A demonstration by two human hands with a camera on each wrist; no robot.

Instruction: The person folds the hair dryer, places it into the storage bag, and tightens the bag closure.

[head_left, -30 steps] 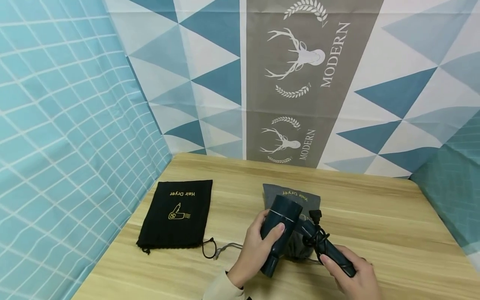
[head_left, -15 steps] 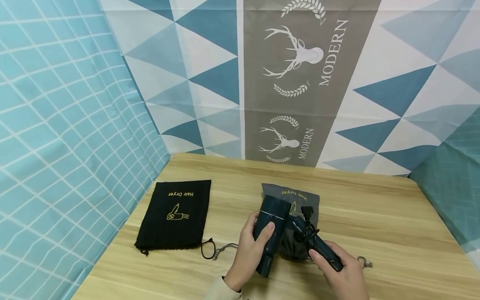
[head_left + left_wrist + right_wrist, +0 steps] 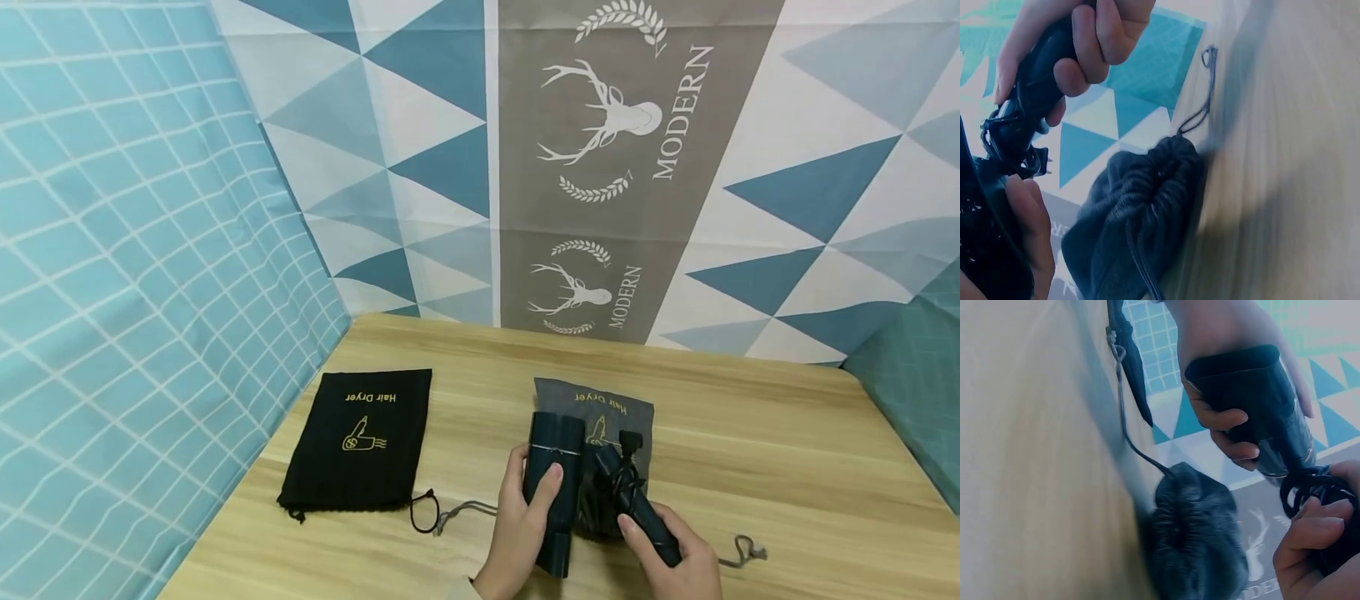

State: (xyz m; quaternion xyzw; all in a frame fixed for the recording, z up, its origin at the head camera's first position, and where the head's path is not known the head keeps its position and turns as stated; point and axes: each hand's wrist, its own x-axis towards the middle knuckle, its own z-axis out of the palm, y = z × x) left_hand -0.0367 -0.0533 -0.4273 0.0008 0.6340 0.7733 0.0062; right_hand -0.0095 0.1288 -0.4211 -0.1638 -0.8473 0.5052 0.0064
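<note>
My left hand (image 3: pixel 531 500) grips the barrel of a dark blue hair dryer (image 3: pixel 553 467), thumb lying across the top of it. The right hand (image 3: pixel 667 557) holds the dryer's folding handle (image 3: pixel 647 517), which has the black cord (image 3: pixel 617 483) and plug wound round it. The dryer hovers just above the gathered mouth of a grey drawstring bag (image 3: pixel 592 404) marked "Hair Dryer". In the left wrist view the right hand's fingers (image 3: pixel 1088 44) curl round the handle above the bag (image 3: pixel 1141 219). The right wrist view shows the left hand's fingers (image 3: pixel 1229 431) wrapped round the barrel (image 3: pixel 1254 400).
A black "Hair Dryer" bag (image 3: pixel 363 442) lies flat on the wooden table (image 3: pixel 787 450) to the left, its drawstring (image 3: pixel 423 510) trailing forward. The grey bag's cord (image 3: pixel 742 552) lies at the right. Patterned cloth walls (image 3: pixel 150 250) close in the table's left, back and right.
The barrel has swung upright and closer to the handle, so the two now lie nearly side by side. Both hands have drawn nearer to each other over the grey bag.
</note>
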